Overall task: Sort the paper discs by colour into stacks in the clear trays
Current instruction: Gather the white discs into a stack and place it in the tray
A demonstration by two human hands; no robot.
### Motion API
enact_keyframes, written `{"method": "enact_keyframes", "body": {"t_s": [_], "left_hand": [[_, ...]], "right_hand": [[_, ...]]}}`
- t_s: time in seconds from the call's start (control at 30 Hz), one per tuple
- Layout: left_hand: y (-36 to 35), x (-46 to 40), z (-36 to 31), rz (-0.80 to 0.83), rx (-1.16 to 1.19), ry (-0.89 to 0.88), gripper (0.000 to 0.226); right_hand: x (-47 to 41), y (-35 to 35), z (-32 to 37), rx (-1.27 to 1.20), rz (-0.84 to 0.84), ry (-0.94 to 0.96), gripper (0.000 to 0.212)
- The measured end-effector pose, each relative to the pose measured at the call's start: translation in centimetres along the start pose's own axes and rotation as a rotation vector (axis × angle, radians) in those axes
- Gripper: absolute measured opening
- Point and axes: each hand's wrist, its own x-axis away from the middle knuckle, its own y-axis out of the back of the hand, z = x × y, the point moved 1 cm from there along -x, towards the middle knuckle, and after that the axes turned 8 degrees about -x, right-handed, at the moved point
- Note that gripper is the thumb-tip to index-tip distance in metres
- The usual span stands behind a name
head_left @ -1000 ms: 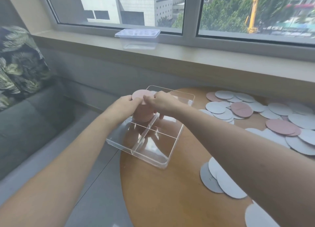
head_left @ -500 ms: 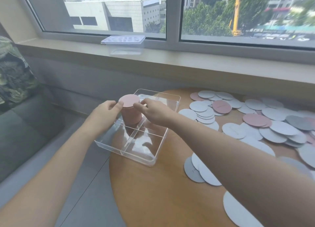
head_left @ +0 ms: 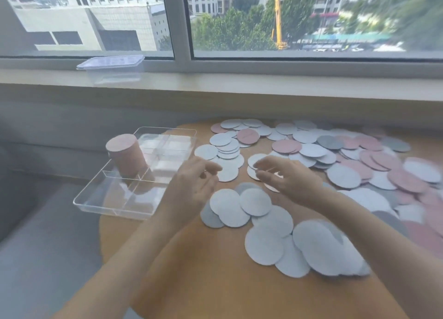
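Pink: the pink stack [head_left: 127, 157] stands as a tall column in the far-left cell of the clear tray [head_left: 100, 202], leaning a little; nothing touches it now.
Change: half a second ago both my hands were at that column, squaring it. Now they are off it and out over the tabletop [head_left: 215, 290], right of the tray.
Meaning: I judge the pink pile settled for the moment and a new pick beginning; plenty remains unsorted.
Left hand [head_left: 194, 187]: grip apart, fingers loosely curved, nothing in it, hovering near the tray's right wall.
Right hand [head_left: 287, 178]: grip apart too, fingers spread over the loose discs [head_left: 311, 155]; frame is blurred, so I cannot tell whether the fingertips touch paper.
Discs: white, pink and grey lie overlapped across the right and far tabletop; a near cluster of white discs [head_left: 239, 206] sits just below my hands, with a grey disc [head_left: 209, 219] tucked under its left edge.
Tray cells: the other three look free of stacks, though glare makes the far-right one hard to read.
Edges: the tray overhangs the tabletop's left rim, near-left corner out over the floor; a push there could tip it.
Room: bare wood near me gives space to gather; rightward the discs are crowded.
Sill: a lidded clear box [head_left: 111, 68] rests far off on the windowsill [head_left: 263, 88].
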Motion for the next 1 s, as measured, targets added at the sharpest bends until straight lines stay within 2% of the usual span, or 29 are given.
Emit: {"method": "enact_keyframes", "body": {"t_s": [0.1,0.2,0.3,0.43,0.53,0.63,0.77,1.0], "left_hand": [[-3.9,1.9,-3.3,0.107,0.020,-0.163,0.016],[-7.2,3.4,-4.4,0.095,-0.099,-0.242,0.030],[-8.1,3.5,-3.8,0.135,-0.232,-0.225,0.042],[-8.0,4.0,-2.6,0.171,-0.268,-0.186,0.038],[-8.0,4.2,-2.8,0.154,-0.291,-0.166,0.035],[-8.1,3.9,-2.9,0.128,-0.272,-0.142,0.035],[-8.0,3.9,-2.9,0.127,-0.270,-0.152,0.030],[-7.6,4.0,-3.1,0.134,-0.204,-0.156,0.027]], "right_hand": [[5.0,1.8,-2.4,0.020,0.036,0.001,0.025],[8.4,1.6,-3.8,0.113,0.121,0.028,0.036],[9.2,1.0,-4.4,0.184,0.140,0.073,0.056],[9.1,0.1,-3.7,0.290,0.294,0.108,0.087],[8.6,-1.3,-3.1,0.388,0.285,0.185,0.096],[8.1,-2.2,-3.1,0.464,0.238,0.228,0.092],[8.1,-2.1,-3.4,0.445,0.162,0.263,0.073],[8.5,-1.8,-5.0,0.511,0.049,0.275,0.055]]}}
